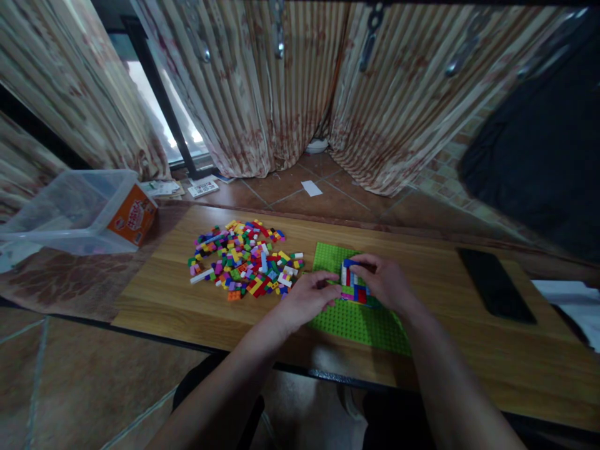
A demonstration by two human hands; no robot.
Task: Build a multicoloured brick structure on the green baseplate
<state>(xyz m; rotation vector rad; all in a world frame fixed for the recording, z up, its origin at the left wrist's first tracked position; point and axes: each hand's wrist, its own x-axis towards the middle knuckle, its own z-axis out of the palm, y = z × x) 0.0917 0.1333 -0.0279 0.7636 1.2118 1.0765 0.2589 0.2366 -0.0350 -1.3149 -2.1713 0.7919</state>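
Note:
A green studded baseplate [360, 325] lies on the wooden table, with a small build of toy bricks [347, 278] in white, red, blue and magenta on its upper part. My right hand [382, 281] reaches over the build from the right, thumb and forefinger closed at a blue brick [347, 262] on its far edge. At the build's left side is my left hand [312, 297], its thumb and forefinger apart near a magenta brick [347, 291]. Nothing shows between those fingers. My right hand covers the right part of the build.
Left of the baseplate spreads a pile of loose multicoloured bricks [248, 259]. A clear plastic bin [70, 212] with an orange label stands beyond the table's left end. A dark phone-like slab [495, 284] lies on the table [435, 275] at right; white papers [569, 306] are beside it.

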